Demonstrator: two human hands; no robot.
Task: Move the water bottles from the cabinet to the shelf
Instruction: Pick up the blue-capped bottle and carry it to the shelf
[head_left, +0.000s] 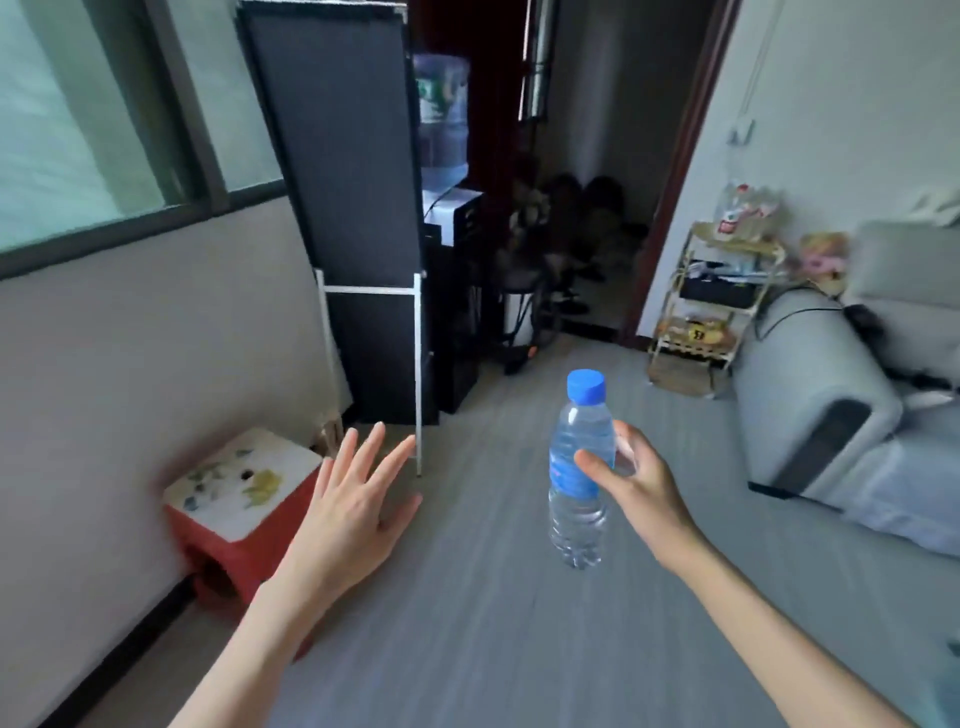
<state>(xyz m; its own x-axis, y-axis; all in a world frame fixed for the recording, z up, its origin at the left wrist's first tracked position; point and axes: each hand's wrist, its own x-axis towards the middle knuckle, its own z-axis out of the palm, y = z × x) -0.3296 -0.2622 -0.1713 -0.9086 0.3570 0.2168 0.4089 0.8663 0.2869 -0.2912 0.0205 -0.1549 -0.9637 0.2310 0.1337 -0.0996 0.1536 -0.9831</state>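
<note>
Bottle (577, 467) is held upright over the grey floor (493, 623) by the right hand (636, 486), thumb across its front w/ fingers curled round the far side at label height, while the left hand (353, 499) is spread flat, fingers straight, holding nothing.

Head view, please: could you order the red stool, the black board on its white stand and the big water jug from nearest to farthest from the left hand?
Measured from the open left hand:
1. Red stool, just to its left by the wall.
2. Black board, ahead on the white stand.
3. Big water jug, farther back, right of the board.
</note>
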